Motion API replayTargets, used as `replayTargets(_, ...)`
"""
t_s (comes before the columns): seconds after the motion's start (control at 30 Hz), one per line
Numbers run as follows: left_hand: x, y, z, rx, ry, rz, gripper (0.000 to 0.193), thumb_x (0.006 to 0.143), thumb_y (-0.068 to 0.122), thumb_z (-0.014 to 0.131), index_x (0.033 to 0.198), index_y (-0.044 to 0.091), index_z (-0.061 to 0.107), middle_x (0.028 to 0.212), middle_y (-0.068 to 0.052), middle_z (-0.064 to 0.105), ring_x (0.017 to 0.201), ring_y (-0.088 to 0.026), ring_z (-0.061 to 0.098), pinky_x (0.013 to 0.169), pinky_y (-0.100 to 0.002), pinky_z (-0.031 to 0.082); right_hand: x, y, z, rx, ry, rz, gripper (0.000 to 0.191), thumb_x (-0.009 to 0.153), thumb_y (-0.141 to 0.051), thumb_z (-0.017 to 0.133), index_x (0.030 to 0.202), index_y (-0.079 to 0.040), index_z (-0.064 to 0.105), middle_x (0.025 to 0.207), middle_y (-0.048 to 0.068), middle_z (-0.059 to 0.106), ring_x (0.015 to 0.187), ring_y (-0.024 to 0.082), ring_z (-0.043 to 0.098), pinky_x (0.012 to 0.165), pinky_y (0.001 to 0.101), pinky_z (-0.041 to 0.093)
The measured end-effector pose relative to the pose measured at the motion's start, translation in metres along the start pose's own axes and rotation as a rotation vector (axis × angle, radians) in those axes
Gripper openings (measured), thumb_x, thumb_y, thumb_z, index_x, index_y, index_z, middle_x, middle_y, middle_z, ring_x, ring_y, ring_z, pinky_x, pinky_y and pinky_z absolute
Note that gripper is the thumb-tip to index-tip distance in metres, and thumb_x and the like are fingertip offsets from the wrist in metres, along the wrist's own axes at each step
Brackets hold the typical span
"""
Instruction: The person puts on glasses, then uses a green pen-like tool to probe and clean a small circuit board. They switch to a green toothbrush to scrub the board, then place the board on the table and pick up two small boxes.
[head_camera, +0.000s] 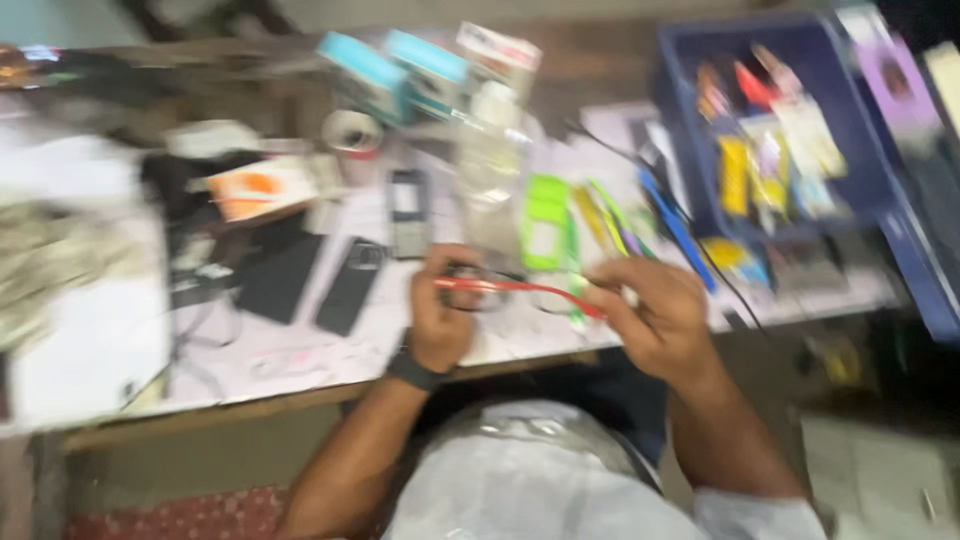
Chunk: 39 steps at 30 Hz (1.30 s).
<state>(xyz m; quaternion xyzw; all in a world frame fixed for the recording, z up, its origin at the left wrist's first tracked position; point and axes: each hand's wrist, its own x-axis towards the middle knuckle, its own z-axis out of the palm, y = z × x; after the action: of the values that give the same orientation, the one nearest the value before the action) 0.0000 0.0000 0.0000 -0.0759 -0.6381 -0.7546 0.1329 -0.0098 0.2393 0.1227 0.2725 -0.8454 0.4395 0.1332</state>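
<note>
Gripping is observed: red-framed spectacles (515, 290) are held over the cluttered table (300, 350), left hand (440, 310) and right hand (650, 315) fingers curled closed on them.

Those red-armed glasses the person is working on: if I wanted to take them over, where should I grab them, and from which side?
Probably by the red arm, at its bare middle stretch between the left hand and the right hand, coming from above. It runs roughly level across the table edge, thin enough to pinch, and keeps fingers off the lenses. The picture is blurred, so finer details cannot be told.
</note>
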Motion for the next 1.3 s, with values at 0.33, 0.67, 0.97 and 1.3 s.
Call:
replayTargets(0.33, 0.002, 0.060, -0.003, -0.138, -0.001, -0.105, 0.016, 0.106, 0.020, 0.055, 0.109, 0.004, 0.058, 0.070, 0.000, 0.059, 0.056, -0.005, 0.051, 0.050, -0.022, 0.042, -0.039, 0.033, 0.037, 0.764, 0.301, 0.220, 0.018, 0.109, -0.011, 0.058, 0.120, 0.003, 0.062, 0.096, 0.015, 0.071, 0.081, 0.019, 0.067, 0.072, 0.0320, 0.054)
replayTargets(0.67, -0.001, 0.058, 0.004, -0.268, -0.038, -0.132, 0.016, 0.105, 0.018, 0.056, 0.109, 0.002, 0.057, 0.070, 0.000, 0.057, 0.055, -0.006, 0.050, 0.048, -0.022, 0.041, -0.040, 0.026, 0.046, 0.556, 0.387, 0.200, 0.019, 0.107, -0.011, 0.059, 0.118, 0.003, 0.064, 0.100, 0.012, 0.072, 0.085, 0.016, 0.070, 0.075, 0.0275, 0.055)
replayTargets(0.97, -0.004, 0.056, 0.013, -0.225, -0.139, -0.127, 0.021, 0.106, 0.020, 0.057, 0.112, 0.001, 0.062, 0.070, 0.001, 0.055, 0.059, -0.005, 0.048, 0.051, -0.022, 0.040, -0.042, 0.041, 0.034, 0.455, 0.359, 0.158, 0.015, 0.107, -0.009, 0.059, 0.113, 0.003, 0.065, 0.095, 0.009, 0.072, 0.085, 0.015, 0.072, 0.076, 0.0256, 0.057)
replayTargets(1.3, 0.001, 0.049, 0.016, -0.156, -0.106, -0.141, 0.019, 0.101, 0.014, 0.057, 0.114, 0.001, 0.062, 0.068, 0.001, 0.058, 0.055, -0.005, 0.050, 0.050, -0.022, 0.041, -0.039, 0.049, 0.035, 0.279, 0.363, 0.186, 0.014, 0.106, -0.008, 0.061, 0.114, 0.001, 0.067, 0.082, 0.005, 0.069, 0.065, 0.005, 0.052, 0.060, 0.0213, 0.043)
